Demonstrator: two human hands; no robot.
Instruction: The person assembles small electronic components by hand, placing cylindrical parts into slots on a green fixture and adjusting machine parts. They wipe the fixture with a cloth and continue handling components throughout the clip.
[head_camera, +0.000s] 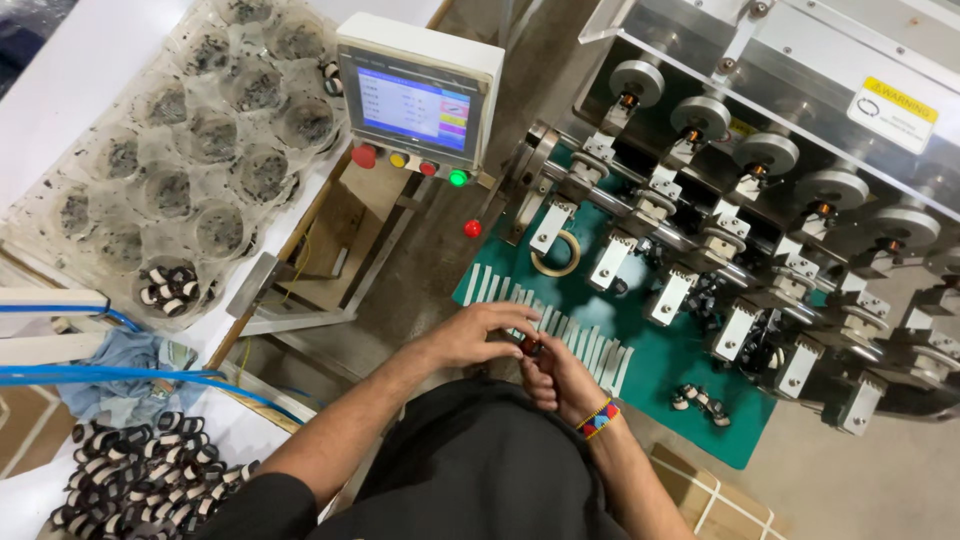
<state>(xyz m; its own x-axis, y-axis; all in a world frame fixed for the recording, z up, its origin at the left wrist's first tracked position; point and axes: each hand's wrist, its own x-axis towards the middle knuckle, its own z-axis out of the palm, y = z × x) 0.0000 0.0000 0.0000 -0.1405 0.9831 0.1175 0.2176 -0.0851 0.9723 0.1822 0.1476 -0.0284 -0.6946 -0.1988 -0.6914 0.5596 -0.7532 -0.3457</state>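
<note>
My left hand (485, 333) and my right hand (556, 377) meet in front of my lap and together pinch a small dark ring-shaped part (530, 347). Both hands hover over the near edge of a green mat (660, 365), just above a row of white strips (560, 325). My right wrist wears a bright beaded band (599, 419). A roll of tape (556, 253) lies on the mat farther back. A few dark-and-white ring parts (697, 399) rest on the mat to the right of my hands.
A winding machine (760, 220) with a row of spindles and metal clamps spans the right. A control box with screen and coloured buttons (418, 100) stands behind my hands. Plastic trays of cups (200, 150) lie left; a pile of ring parts (140, 480) sits lower left.
</note>
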